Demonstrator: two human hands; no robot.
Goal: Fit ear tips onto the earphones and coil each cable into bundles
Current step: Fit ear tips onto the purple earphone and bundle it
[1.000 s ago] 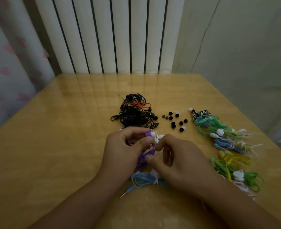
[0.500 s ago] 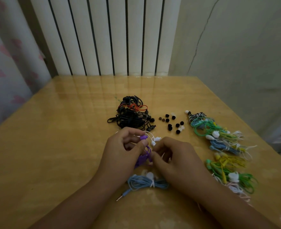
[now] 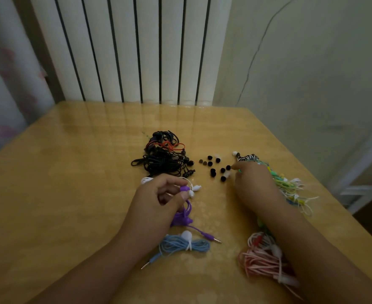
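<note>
Nearest, blue coiled bundle (image 3: 184, 244) lying finished on table (image 3: 60, 194); just beyond, left hand (image 3: 158, 202) pinching purple earphone (image 3: 184, 188) between thumb and fingers, cable dangling, risk of bud slipping if pinch loosens. Further right, right hand (image 3: 250, 185) reaching into loose ear tips (image 3: 217, 168), fingertip contact unclear, grip cannot tell; risk of scattering small tips toward black earphone pile (image 3: 163, 156).

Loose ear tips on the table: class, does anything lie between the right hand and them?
Nothing visible does. The right hand has its fingertips right at the edge of the loose ear tips, with only bare table there. The black earphone pile lies to their left.
</note>
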